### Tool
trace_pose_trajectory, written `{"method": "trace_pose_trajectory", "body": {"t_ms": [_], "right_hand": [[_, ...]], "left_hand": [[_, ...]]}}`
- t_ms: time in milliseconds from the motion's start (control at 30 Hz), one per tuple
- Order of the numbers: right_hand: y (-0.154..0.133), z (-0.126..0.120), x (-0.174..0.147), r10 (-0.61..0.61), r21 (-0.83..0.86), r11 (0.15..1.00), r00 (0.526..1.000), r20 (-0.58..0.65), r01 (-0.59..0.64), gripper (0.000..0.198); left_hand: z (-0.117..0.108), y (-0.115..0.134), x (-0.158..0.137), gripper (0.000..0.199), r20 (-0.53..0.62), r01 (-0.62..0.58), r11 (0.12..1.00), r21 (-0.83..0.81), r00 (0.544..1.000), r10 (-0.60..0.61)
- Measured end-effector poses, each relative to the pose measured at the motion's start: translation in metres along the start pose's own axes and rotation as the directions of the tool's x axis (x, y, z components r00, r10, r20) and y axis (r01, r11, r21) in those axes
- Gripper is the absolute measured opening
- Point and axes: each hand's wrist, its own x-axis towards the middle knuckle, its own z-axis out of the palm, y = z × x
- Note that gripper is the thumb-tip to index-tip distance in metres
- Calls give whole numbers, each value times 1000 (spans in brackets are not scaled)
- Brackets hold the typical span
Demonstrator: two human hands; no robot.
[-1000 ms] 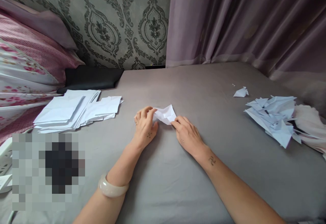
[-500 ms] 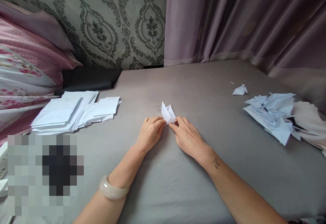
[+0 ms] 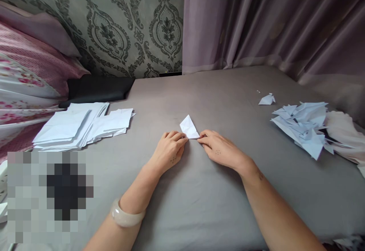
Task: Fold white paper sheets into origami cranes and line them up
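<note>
A small folded piece of white paper (image 3: 189, 127), roughly kite-shaped, lies on the grey cloth (image 3: 182, 190) between my hands. The fingers of my left hand (image 3: 171, 146) are closed at its lower left edge. At the lower right corner, my right hand (image 3: 221, 148) pinches the same paper between thumb and fingers. Parts of the paper's lower edge are hidden under my fingertips. A pale bangle (image 3: 125, 215) sits around my left forearm.
Stacked white paper sheets (image 3: 71, 125) lie at left, before a black folded item (image 3: 99, 87). At right is a heap of folded white paper pieces (image 3: 305, 123), beside light cloth (image 3: 342, 129). One separate folded piece (image 3: 267, 99) lies behind it. A purple curtain (image 3: 211, 26) hangs at the back.
The paper's upright, open points now lie together as a flatter kite shape. My right hand has shifted slightly right, to the paper's corner; my left hand stays near the left edge.
</note>
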Motion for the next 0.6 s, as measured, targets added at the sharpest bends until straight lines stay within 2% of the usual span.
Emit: {"method": "trace_pose_trajectory", "body": {"t_ms": [167,400,600], "right_hand": [[11,-8,3,30,172,984,998,49,-38,35],[15,-3,8,147,308,940,989,13,-144,32],[11,19,20,319,387,887,940,-119,-252,22]], "left_hand": [[-2,0,0,35,61,1,1000,2,998,-2],[-3,2,1,45,83,15,1000,-24,996,-13],[3,-1,0,38,14,23,997,-79,1000,-22]]}}
